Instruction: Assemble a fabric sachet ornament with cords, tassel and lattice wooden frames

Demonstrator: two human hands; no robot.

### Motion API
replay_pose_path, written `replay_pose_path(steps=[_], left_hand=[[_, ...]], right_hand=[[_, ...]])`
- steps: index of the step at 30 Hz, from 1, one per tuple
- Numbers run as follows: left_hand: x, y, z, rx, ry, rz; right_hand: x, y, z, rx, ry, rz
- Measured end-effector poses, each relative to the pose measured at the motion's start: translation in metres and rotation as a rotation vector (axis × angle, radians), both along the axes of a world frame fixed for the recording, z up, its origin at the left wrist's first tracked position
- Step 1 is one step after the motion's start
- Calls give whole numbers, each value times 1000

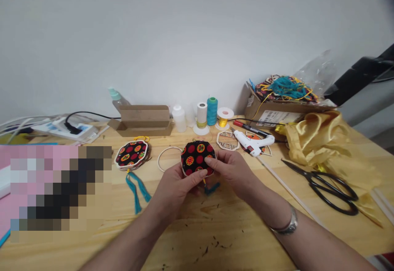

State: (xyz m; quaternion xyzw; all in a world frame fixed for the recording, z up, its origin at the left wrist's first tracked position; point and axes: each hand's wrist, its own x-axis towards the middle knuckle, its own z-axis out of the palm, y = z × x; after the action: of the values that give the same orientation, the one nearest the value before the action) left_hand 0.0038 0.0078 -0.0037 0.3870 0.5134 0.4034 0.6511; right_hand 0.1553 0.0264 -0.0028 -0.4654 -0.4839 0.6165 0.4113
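Fabric disc [197,157] pinched between left hand [177,187], right hand [229,168]

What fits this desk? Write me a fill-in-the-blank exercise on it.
1. The left hand and right hand hold the pad; only the ____ wrist wears a bracelet.
2. The glue gun is ____.
3. The scissors lie beside a ____ cloth.
Missing words: right; white; yellow.
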Motion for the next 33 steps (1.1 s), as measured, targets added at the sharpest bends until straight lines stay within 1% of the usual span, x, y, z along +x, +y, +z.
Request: replay_pose_path(steps=[5,11,14,18,20,23,25,33], left_hand=[[1,0,2,57,61,0],[1,0,3,94,107,0],[1,0,4,76,65,5],[-1,0,5,5,-47,-16],[-3,1,6,-1,-74,6],[-6,4,6,28,-14,81],[-8,5,6,50,42,100],[-11,3,5,152,155,70]], right_hand=[[-1,-1,-2,0,-5,32],[-1,-1,-3,13,-22,37],[-1,-1,-1,16,1,27],[-1,-1,1,16,36,-14],[-1,-1,0,22,27,-21],[0,0,-2,22,16,-18],[0,1,-3,25,9,-15],[-2,-1,-2,15,-11,-18]])
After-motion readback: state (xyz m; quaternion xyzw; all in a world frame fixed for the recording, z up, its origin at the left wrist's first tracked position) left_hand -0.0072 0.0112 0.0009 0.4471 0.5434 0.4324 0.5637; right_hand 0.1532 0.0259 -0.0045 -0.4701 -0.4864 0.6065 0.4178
